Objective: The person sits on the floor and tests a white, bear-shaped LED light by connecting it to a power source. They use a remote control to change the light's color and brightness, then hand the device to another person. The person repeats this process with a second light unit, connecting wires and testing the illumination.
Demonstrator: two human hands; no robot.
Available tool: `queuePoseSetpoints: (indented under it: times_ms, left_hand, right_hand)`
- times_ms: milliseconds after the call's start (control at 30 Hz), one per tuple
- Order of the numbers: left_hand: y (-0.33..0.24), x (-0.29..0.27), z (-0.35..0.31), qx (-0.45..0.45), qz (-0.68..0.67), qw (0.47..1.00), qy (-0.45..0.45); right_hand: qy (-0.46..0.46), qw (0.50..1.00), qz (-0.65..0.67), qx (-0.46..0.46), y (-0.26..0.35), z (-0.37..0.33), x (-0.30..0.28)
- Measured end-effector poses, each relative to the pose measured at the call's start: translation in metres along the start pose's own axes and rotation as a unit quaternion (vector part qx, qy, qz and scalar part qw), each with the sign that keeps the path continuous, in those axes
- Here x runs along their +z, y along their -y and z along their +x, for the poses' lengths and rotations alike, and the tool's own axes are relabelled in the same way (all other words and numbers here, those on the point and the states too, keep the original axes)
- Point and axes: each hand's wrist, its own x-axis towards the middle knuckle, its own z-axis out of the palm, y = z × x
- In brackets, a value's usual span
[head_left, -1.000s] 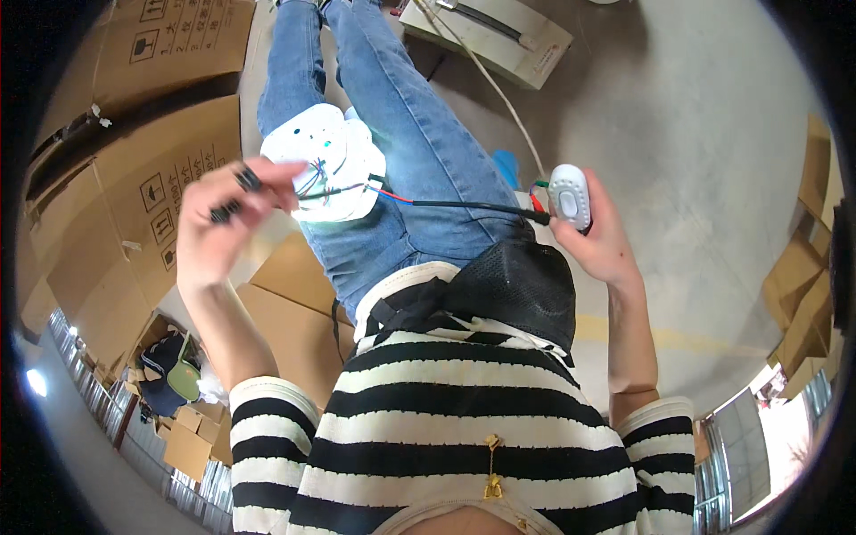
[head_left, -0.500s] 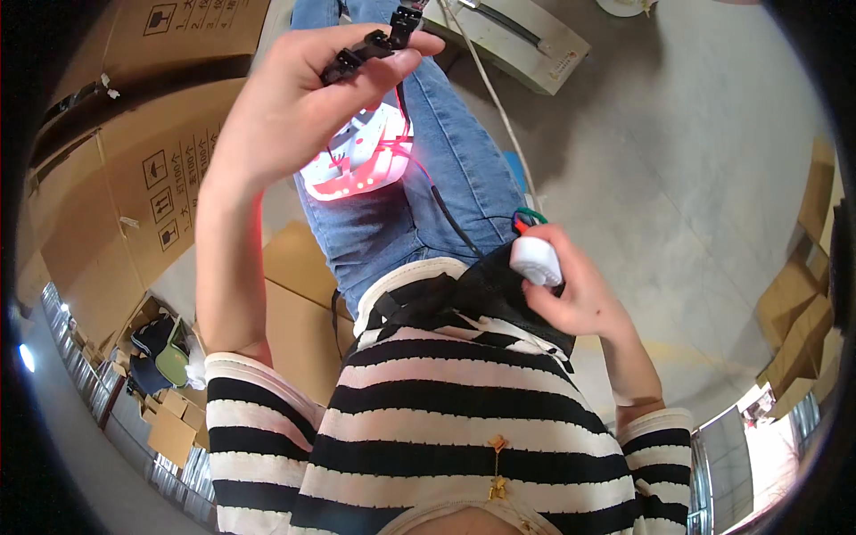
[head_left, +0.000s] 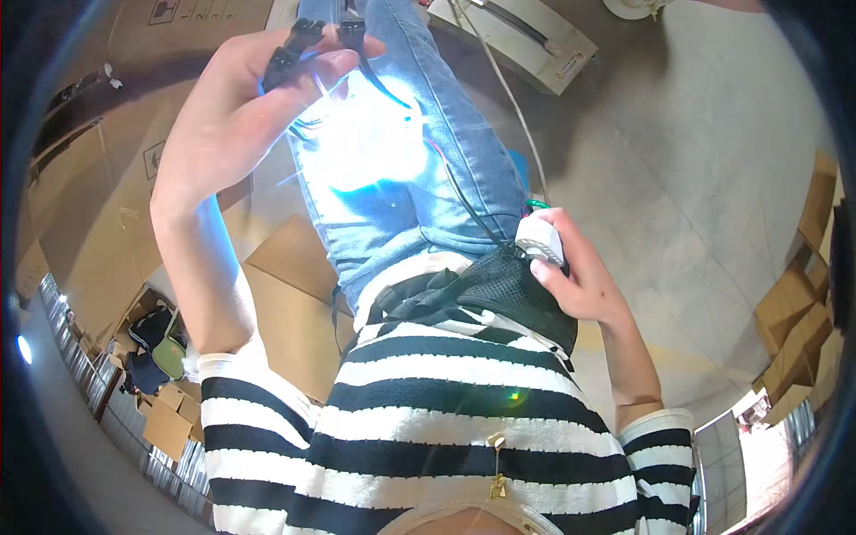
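Several black connectors (head_left: 283,67) pinched in left hand (head_left: 214,134), fingers curled, thumb bent over them. Right hand (head_left: 584,276) wrapped around white handheld controller (head_left: 539,237), just beside black mesh pouch (head_left: 532,292) at waist. Light unit (head_left: 370,147) on jeans (head_left: 486,160), over thighs, glaring bluish-white, outline washed out. Dark cable (head_left: 464,193) between light unit and right hand; its ends hard to make out. Beige case (head_left: 526,49) on floor (head_left: 713,196), beyond right leg. Cardboard box (head_left: 290,276) beside lap, on left.
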Motion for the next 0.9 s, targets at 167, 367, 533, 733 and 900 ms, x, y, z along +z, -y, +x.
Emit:
queuePoseSetpoints:
  times_ms: [167, 367, 533, 733, 900]
  left_hand:
    - [0.009, 0.000, 0.004, 0.010, -0.067, 0.998, -0.004]
    - [0.012, 0.007, 0.010, 0.060, -0.038, 0.998, -0.003]
    - [0.013, 0.042, 0.013, 0.028, -0.110, 0.993, 0.018]
    - [0.025, 0.084, 0.029, 0.032, -0.132, 0.990, 0.046]
    - [0.050, 0.142, 0.037, 0.062, -0.050, 0.996, 0.040]
  right_hand:
    - [-0.033, 0.999, -0.004, 0.011, 0.002, 0.000, 0.003]
    - [-0.084, 0.996, -0.018, -0.008, -0.003, 0.006, 0.004]
    - [-0.043, 0.999, -0.023, 0.011, 0.002, 0.006, 0.003]
    - [-0.053, 0.998, 0.019, 0.009, -0.002, 0.000, 0.002]
    - [-0.137, 0.984, 0.104, 0.049, -0.010, -0.003, -0.006]
